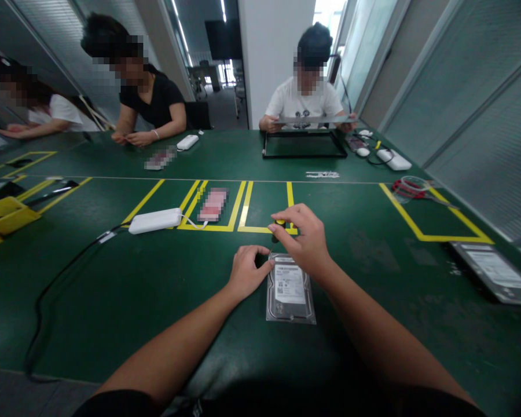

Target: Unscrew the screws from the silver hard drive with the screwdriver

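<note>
A hard disk drive (290, 289) with a white label lies flat on the green table in front of me. My right hand (306, 234) is closed around the handle of a small screwdriver (279, 223) with a yellow and dark grip. It points down at the drive's far left corner, where the tip is too small to make out. Against the drive's left edge rests my left hand (248, 271), thumb on its upper left corner. The left fingers are curled near the screwdriver's tip, and whether they pinch anything is hidden.
Left of centre, a white power strip (155, 220) has a black cable and a cord to a phone (213, 204). More drives (497, 272) lie at right, near a red-handled tool (410, 188). Opposite, a person (304, 98) holds a panel above a black frame (304, 155). Yellow tape marks the table.
</note>
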`<action>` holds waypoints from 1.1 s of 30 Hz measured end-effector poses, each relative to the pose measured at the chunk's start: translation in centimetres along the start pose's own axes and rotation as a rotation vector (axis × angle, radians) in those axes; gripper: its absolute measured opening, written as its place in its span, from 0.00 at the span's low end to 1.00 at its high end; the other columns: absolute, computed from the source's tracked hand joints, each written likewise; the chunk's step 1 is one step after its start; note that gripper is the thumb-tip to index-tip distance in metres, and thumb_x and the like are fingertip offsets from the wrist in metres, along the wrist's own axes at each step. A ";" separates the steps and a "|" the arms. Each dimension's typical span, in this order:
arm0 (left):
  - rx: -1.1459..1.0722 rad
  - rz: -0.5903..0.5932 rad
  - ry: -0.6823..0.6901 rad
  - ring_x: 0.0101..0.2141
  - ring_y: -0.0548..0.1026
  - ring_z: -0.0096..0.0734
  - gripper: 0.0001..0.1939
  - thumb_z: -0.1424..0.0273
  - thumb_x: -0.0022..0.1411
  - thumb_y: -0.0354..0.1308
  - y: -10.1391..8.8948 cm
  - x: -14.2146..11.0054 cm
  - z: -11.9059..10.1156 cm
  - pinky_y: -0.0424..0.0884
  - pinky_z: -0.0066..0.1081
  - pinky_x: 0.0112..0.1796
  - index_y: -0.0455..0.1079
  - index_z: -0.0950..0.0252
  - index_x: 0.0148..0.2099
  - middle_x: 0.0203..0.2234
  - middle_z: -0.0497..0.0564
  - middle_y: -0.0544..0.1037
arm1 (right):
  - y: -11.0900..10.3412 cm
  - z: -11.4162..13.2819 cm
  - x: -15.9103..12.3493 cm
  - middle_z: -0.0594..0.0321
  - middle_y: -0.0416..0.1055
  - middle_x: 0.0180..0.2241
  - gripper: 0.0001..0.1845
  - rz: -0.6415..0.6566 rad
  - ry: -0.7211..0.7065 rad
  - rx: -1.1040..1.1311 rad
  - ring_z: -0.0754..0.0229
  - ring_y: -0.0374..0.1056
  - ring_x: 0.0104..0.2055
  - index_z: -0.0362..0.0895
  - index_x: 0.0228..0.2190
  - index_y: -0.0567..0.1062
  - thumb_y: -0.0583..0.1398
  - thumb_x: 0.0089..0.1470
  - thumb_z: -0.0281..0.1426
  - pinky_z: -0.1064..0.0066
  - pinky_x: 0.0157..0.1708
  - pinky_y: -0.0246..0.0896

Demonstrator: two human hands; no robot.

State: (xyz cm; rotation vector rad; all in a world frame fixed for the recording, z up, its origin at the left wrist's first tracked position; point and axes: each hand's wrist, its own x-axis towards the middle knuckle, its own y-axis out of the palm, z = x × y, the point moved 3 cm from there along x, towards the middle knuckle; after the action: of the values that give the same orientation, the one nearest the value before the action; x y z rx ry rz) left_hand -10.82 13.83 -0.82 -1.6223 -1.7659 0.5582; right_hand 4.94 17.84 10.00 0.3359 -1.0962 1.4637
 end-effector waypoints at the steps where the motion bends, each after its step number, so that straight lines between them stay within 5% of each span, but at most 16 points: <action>1: -0.001 -0.001 0.002 0.46 0.72 0.40 0.10 0.64 0.58 0.62 0.0 0.0 0.0 0.67 0.40 0.49 0.73 0.60 0.43 0.42 0.49 0.79 | 0.0 0.0 0.0 0.61 0.74 0.36 0.08 -0.004 -0.005 -0.004 0.59 0.69 0.39 0.46 0.40 0.77 0.62 0.56 0.32 0.63 0.40 0.65; 33: 0.009 -0.002 0.001 0.46 0.72 0.41 0.11 0.65 0.58 0.63 0.0 0.0 0.0 0.66 0.41 0.50 0.73 0.61 0.43 0.42 0.49 0.79 | 0.0 0.1 -0.2 0.61 0.75 0.37 0.07 -0.007 -0.010 -0.012 0.59 0.68 0.39 0.45 0.38 0.74 0.60 0.55 0.28 0.64 0.38 0.62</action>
State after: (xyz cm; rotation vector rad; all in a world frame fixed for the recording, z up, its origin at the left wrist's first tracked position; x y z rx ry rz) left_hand -10.81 13.85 -0.81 -1.6142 -1.7620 0.5629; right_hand 4.94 17.65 9.92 0.3386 -1.1102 1.4507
